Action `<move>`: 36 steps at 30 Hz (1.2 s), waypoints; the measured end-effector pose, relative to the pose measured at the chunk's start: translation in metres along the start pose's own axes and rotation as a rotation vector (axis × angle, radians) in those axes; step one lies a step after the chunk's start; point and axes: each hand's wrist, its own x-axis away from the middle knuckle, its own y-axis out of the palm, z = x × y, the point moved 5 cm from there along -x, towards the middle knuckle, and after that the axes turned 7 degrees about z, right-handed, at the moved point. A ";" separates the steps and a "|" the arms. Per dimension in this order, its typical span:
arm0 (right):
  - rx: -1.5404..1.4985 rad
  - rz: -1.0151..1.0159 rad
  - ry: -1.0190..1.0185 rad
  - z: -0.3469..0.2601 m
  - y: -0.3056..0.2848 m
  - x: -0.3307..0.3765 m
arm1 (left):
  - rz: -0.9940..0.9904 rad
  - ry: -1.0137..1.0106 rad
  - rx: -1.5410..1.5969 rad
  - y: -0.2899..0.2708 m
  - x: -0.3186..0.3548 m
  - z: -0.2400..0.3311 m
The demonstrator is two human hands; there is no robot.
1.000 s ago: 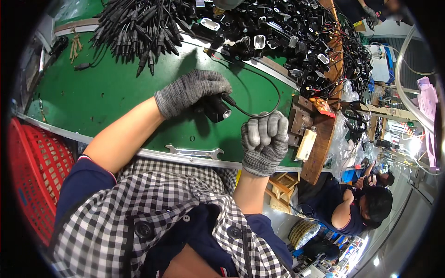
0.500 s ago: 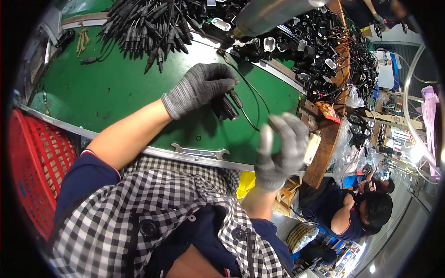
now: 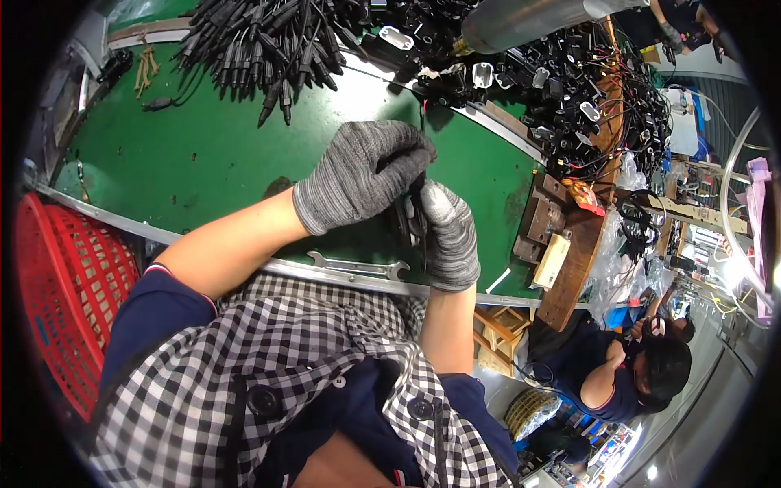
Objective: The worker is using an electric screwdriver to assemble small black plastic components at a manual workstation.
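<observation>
My left hand (image 3: pixel 366 175) wears a grey knitted glove. Its fingers are closed round a black housing with a cable (image 3: pixel 412 221), which mostly hides behind the gloves. My right hand (image 3: pixel 450 240), gloved alike, is closed against the same piece from the right, its fingertips meeting the left ones. A thin dark lead with a bit of red rises above the fingers. Below the hands, by the bench's near edge, lies a double open-ended wrench (image 3: pixel 358 267).
Black cables with connectors (image 3: pixel 260 57) are heaped at the far left of the green bench (image 3: pixel 220 163). Black housings (image 3: pixel 561 106) with wires pile up at far right. A metal block (image 3: pixel 541 224) stands right of my hands, a red basket (image 3: pixel 73 285) at left. Co-workers sit to the right.
My right hand, open and apart before, has moved left and closed on the piece in my left hand. My left hand has shifted slightly right and nearer; the looped cable is now mostly hidden.
</observation>
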 end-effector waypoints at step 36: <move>0.423 0.221 -0.637 -0.031 -0.001 0.006 | -0.648 -1.221 1.493 0.045 0.033 -0.029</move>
